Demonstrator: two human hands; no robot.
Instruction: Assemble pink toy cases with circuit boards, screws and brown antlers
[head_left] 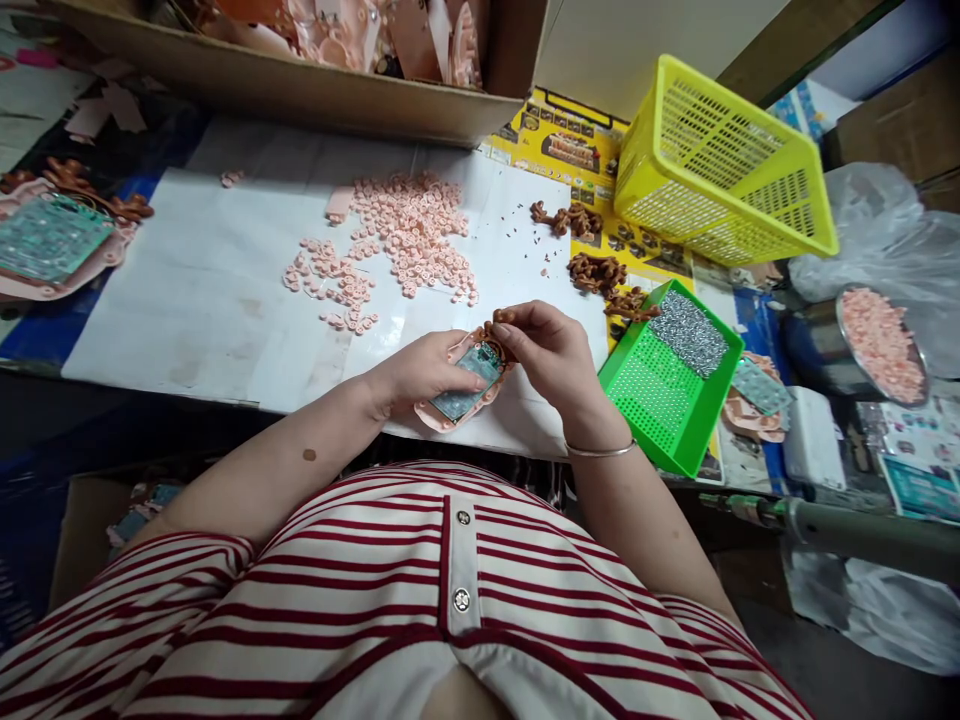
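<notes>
My left hand (427, 372) grips a pink plastic shell with a green circuit board (466, 388) set in it, held just above the near edge of the white sheet (202, 290). My right hand (546, 345) is closed in a pinch at the top end of that shell, fingers on a small brown part (501, 322). A heap of small pink buttons (409, 235) lies on the sheet beyond my hands. Brown rubbery pieces (596, 270) lie to the right of the heap.
A green tray (660, 385) holding a grey pile of tiny screws sits right of my right hand. Behind it stands a yellow basket (720, 160). A cardboard box (300, 85) of pink parts spans the back. More pink shells with boards (52, 240) lie far left.
</notes>
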